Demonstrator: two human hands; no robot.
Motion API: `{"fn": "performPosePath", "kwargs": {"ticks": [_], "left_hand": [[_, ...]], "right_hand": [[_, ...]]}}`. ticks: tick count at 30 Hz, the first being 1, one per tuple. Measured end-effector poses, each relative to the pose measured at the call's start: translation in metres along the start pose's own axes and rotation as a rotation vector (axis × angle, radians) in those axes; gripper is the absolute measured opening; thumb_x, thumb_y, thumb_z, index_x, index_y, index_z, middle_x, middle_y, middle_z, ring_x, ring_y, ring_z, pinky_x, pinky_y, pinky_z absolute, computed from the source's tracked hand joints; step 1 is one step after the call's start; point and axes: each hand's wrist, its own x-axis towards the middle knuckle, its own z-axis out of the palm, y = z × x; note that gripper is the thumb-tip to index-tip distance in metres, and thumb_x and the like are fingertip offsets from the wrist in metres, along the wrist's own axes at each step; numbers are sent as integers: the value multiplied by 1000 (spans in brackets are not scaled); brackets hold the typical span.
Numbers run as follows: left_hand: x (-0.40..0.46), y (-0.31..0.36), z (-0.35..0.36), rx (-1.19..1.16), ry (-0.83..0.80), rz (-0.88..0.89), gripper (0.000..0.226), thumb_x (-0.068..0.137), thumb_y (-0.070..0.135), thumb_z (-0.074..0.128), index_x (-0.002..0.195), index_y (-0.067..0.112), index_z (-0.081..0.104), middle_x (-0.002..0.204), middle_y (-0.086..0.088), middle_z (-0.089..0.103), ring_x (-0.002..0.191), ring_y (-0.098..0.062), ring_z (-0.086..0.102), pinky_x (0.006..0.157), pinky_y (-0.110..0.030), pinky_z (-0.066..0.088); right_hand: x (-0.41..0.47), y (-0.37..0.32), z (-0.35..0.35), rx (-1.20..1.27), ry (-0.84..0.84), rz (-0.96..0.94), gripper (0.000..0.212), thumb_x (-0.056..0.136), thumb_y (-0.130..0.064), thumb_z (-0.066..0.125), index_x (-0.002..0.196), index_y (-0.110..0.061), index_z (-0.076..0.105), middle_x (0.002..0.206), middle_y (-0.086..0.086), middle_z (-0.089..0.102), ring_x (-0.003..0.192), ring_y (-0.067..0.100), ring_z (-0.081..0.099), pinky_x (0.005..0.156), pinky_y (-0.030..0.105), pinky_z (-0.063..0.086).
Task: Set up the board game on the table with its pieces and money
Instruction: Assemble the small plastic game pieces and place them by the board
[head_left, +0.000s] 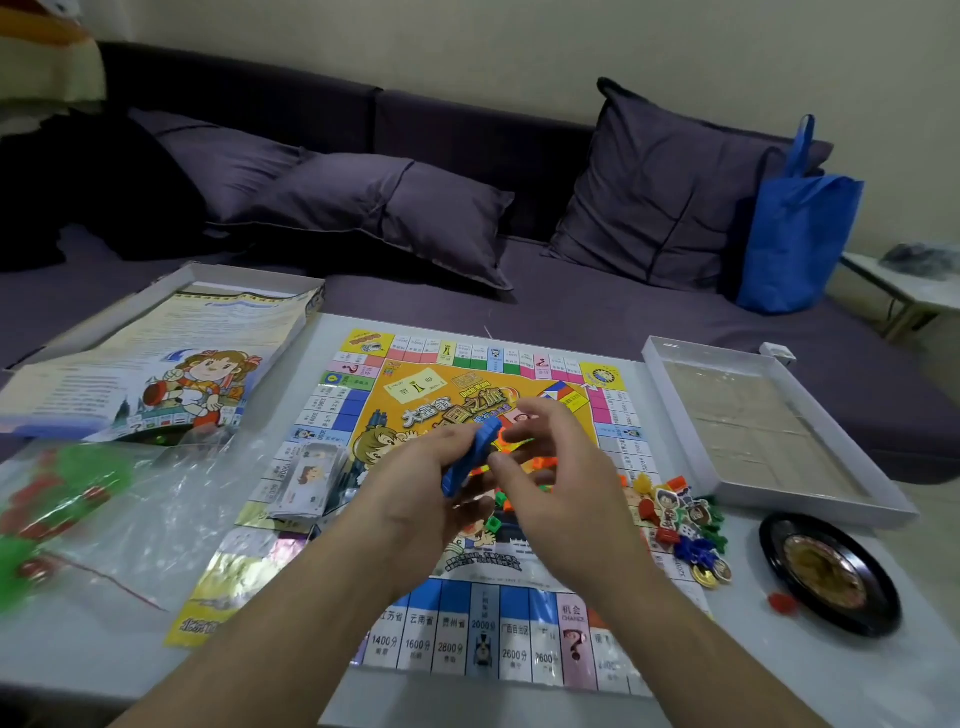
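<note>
At frame centre, left hand (431, 480) fingers curl round a blue strip (470, 457); right hand (550, 467) fingers, loosely bent, hold nothing visible. Below lies the board (467, 644), money (306, 478) to the left, pieces (680, 525) lower right on the surface (779, 670)

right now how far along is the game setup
Done: the board lies open on the table. In hand: the left hand grips a blue plastic piece, the right hand working beside it. Left: the money stack and the tokens lie unsorted.
</note>
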Motion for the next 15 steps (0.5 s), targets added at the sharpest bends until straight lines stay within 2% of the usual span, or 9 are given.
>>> {"fn": "performPosePath", "kwargs": {"ticks": [2,4,6,9,11,15], "left_hand": [[-2,-1,4,-50,-11,6,29,106,19,51,123,5,70,124,-24,71,117,-40,69,95,-45,58],[-3,-4,8,-88,-13,2,29,106,13,49,125,2,68,124,-27,70,120,-40,68,102,-47,56],[-3,-7,11,-110,3,2,31,106,11,49,128,-1,66,127,-31,68,116,-36,69,99,-44,56],[-4,-11,16,-179,-6,-2,32,106,12,50,129,-4,65,130,-34,65,114,-38,68,97,-43,58],[-6,-12,19,-162,-24,-7,33,106,15,49,128,-3,66,124,-29,71,113,-36,72,89,-41,62],[-10,-11,30,-126,-78,-34,36,107,21,49,123,-2,71,118,-18,76,105,-33,76,91,-42,58]], "right_hand": [[-4,-1,10,128,-27,148,27,98,-26,73,118,-31,56,107,-14,66,97,-4,65,78,20,59],[-7,1,19,164,-39,212,19,98,-27,73,111,-32,61,103,-14,67,94,-7,63,78,16,56],[-7,5,23,145,-6,225,12,98,-25,72,106,-31,65,98,-14,67,91,-9,60,73,10,50],[-6,7,23,193,19,226,8,99,-20,71,102,-27,68,94,-11,68,90,-6,61,72,10,50],[-6,10,22,197,32,214,10,98,-17,70,103,-26,69,96,-10,69,90,-5,62,73,10,51],[2,13,11,229,106,268,9,96,-17,71,99,-25,68,92,-8,73,89,7,70,79,26,59]]}}
